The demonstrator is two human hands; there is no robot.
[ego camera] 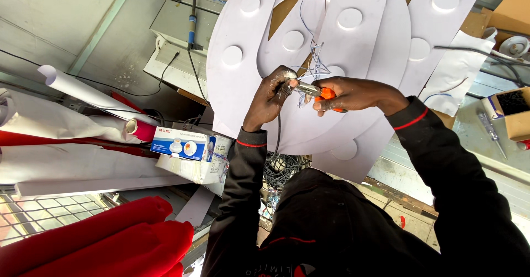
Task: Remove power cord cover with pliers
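The left hand [269, 97] is closed around a thin wire [277, 133] that trails down toward six o'clock. Just beside it at three o'clock, the right hand [348, 95] is clamped on orange-handled pliers [319, 93], whose metal nose points at the left hand's fingertips and meets the wire there. Both hands work over overlapping white moulded panels [243, 78] with round raised discs; thin blue and white wires [312, 61] loop above at twelve o'clock. At nine o'clock a small blue and white box [182, 143] lies among white paper rolls [83, 92]. Red fabric [99, 238] sits at seven o'clock.
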